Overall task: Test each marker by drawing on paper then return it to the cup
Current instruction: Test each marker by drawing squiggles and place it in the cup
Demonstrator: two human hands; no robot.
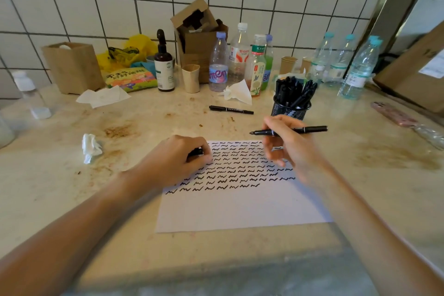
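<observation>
A black marker (289, 130) lies level above the squiggle-covered paper (240, 204), tip leftward, pinched in the right hand (286, 142). The left hand (182, 156) rests curled on the paper's left edge, seemingly gripping a cap (195, 151). The mesh cup (291, 108) stands behind on the worktop (72, 199).

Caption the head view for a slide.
Right hand holds an uncapped marker above squiggle-filled paper; left hand grips its cap.
</observation>
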